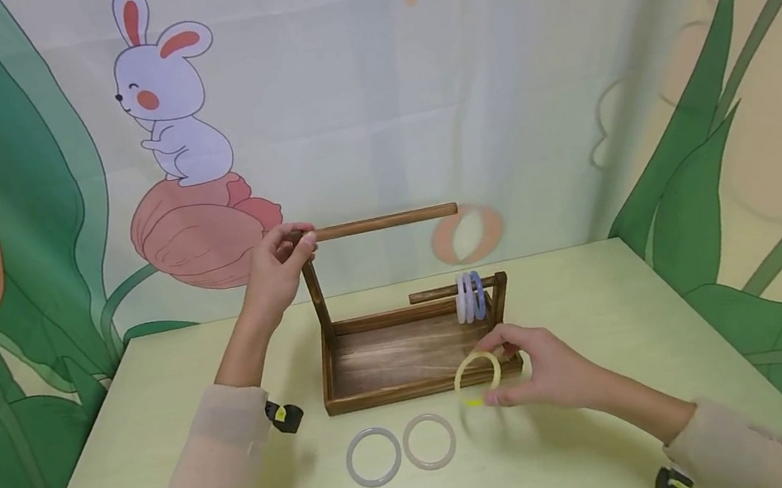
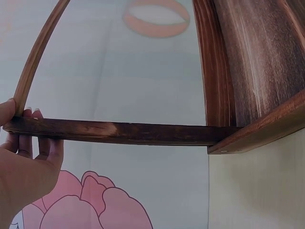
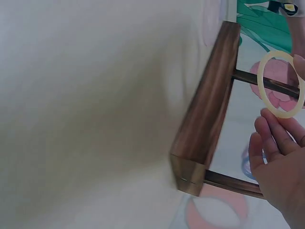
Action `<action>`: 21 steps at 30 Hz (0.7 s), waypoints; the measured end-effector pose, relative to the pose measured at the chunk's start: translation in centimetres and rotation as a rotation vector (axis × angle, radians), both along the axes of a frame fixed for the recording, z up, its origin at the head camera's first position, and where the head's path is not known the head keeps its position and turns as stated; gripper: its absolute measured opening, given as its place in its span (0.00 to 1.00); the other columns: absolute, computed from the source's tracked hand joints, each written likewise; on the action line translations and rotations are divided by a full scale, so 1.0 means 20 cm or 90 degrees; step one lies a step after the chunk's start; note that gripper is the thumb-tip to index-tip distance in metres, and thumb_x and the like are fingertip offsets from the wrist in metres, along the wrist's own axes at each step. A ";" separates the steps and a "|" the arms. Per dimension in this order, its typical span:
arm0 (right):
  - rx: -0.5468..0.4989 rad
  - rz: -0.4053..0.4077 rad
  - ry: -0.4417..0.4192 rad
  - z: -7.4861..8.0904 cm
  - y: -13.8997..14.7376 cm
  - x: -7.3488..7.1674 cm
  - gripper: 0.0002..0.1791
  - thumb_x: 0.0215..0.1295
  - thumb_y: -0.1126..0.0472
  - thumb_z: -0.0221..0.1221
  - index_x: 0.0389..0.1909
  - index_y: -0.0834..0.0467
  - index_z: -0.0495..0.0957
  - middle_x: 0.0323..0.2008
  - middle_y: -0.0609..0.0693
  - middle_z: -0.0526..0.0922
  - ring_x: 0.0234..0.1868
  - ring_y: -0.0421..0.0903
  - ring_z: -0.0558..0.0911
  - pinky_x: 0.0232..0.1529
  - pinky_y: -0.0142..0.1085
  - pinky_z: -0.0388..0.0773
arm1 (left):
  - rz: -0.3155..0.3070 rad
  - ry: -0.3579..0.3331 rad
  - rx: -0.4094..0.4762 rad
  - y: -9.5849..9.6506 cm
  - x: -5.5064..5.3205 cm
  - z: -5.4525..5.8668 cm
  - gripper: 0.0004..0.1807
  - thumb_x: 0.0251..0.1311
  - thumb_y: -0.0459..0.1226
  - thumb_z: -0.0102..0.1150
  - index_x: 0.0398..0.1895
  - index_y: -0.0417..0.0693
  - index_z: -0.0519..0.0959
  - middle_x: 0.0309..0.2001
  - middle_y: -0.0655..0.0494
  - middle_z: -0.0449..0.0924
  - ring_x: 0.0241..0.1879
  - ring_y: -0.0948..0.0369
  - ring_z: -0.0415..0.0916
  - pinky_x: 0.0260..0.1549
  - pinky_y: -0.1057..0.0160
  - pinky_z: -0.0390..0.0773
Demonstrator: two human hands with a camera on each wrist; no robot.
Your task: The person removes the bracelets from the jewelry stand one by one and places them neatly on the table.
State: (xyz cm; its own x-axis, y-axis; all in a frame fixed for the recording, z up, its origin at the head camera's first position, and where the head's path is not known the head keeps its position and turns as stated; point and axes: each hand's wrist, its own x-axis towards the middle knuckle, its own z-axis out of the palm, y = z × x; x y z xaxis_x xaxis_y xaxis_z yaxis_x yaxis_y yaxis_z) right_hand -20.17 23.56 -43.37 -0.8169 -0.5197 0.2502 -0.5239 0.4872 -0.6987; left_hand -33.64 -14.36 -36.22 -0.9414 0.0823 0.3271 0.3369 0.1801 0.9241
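My left hand [image 1: 274, 269] grips the top of the tall post of a dark wooden rack [image 1: 392, 360], where a long bar [image 1: 388, 221] runs off to the right; in the left wrist view, its fingers [image 2: 53, 147] lie under the post's end. A pale yellow bangle [image 1: 458, 384] is pinched between the thumb and fingers of my right hand [image 1: 554, 367], in front of the rack's right front corner. On the lower bar [image 1: 431, 295] hang a whitish bangle [image 1: 459, 301], a lilac bangle [image 1: 470, 299] and a blue bangle [image 1: 479, 298]. Nothing hangs on the long bar.
Lying flat on the pale table [image 1: 564, 461] before the rack are a grey bangle [image 1: 350, 460] and a pinkish, translucent bangle [image 1: 407, 444], side by side. A printed curtain [image 1: 343, 117] with a rabbit and flowers hangs behind the table.
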 end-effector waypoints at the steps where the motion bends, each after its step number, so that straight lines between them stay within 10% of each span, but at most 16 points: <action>1: -0.002 -0.009 -0.006 -0.02 0.00 0.01 0.33 0.47 0.41 0.76 0.53 0.47 0.78 0.47 0.41 0.84 0.43 0.51 0.79 0.48 0.45 0.77 | 0.000 0.001 0.001 0.00 0.00 0.00 0.18 0.68 0.49 0.59 0.54 0.50 0.77 0.47 0.44 0.78 0.46 0.54 0.76 0.45 0.59 0.73; 21: 0.047 -0.029 -0.001 -0.25 0.00 0.06 0.33 0.46 0.38 0.75 0.49 0.53 0.78 0.48 0.43 0.83 0.49 0.39 0.78 0.50 0.45 0.78 | 0.007 -0.003 -0.005 0.01 0.00 0.01 0.19 0.67 0.51 0.59 0.54 0.51 0.77 0.45 0.48 0.79 0.47 0.51 0.77 0.46 0.60 0.73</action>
State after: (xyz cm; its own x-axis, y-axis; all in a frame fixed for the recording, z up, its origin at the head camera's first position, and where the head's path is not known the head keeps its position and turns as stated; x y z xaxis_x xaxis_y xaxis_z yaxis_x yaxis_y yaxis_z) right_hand -18.91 23.63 -48.38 -0.8407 -0.4987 0.2109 -0.4985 0.5608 -0.6610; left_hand -33.59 -14.22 -36.02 -0.9437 0.0740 0.3225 0.3308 0.1919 0.9240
